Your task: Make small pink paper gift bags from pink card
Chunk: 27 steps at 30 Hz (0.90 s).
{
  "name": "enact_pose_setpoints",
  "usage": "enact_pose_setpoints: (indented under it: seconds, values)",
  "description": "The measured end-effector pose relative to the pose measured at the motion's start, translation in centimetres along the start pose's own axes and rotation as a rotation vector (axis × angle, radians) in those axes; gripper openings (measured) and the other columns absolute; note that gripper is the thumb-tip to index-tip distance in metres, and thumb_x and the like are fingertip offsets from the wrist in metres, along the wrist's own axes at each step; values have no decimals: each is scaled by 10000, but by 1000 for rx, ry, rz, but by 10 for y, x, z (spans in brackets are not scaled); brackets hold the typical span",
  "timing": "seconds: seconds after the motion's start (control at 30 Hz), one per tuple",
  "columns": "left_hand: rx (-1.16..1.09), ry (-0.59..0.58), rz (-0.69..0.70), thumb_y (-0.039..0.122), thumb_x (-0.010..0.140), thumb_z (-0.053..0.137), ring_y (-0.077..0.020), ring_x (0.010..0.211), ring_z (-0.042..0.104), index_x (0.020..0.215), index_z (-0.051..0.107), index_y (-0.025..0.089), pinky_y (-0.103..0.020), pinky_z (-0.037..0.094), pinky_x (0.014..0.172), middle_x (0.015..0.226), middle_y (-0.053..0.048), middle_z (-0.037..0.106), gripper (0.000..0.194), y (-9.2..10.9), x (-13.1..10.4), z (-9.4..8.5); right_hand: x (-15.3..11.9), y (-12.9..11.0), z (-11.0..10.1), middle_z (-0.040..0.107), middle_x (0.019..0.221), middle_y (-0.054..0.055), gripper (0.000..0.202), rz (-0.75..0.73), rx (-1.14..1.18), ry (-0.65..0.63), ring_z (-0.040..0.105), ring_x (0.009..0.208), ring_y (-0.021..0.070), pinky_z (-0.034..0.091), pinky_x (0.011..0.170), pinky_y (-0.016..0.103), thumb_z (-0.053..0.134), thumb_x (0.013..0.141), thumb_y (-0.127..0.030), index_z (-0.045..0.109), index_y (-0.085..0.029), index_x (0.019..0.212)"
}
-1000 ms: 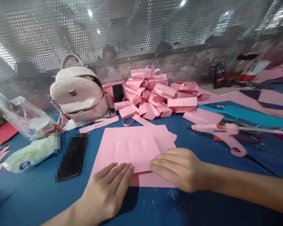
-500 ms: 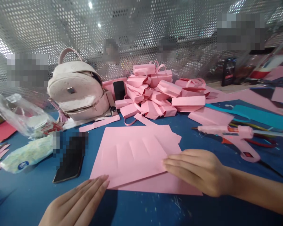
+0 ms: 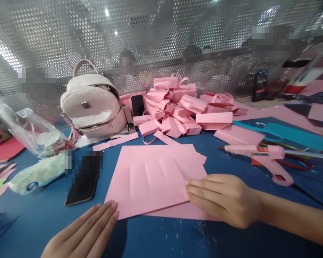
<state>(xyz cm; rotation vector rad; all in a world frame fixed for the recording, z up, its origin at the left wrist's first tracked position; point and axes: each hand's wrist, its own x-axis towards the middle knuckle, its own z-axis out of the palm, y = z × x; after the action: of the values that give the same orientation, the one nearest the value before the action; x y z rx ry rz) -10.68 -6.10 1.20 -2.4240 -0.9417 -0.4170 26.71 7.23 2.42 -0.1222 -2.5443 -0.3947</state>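
A creased sheet of pink paper [image 3: 156,186] lies over another pink sheet [image 3: 177,211], whose lower edge shows beneath it. My left hand [image 3: 83,229] has its fingers straight and together over the lower left corner of the top sheet, the thumb hidden below. At the right edge my right hand [image 3: 220,197] grips the same sheet, fingers on top and thumb out of sight. Several upright creases run across the top sheet's middle.
Behind the sheets is a heap of folded pink paper bags [image 3: 174,111] beside a white backpack [image 3: 94,104]. To the right lies a pink glue gun [image 3: 269,154] with its cord. A phone [image 3: 83,182] and a soft packet [image 3: 40,175] lie at the left.
The top sheet has shifted slightly toward me over the lower one, and less of the lower sheet shows. Both hands keep their places on its edges. The camera view has shifted slightly.
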Motion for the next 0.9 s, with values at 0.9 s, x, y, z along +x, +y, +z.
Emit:
enact_pose_setpoints:
  seconds: [0.9]
  values:
    - [-371,-20,143,165,1077,194,-217,831,608,1306,605,126,-358,536,769,997,-95,668,472,20,97,65,20,18,34,704,868,9,230,-14,411,-141,578,732,139,428,637,295,510,1027,-258,667,-182,877]
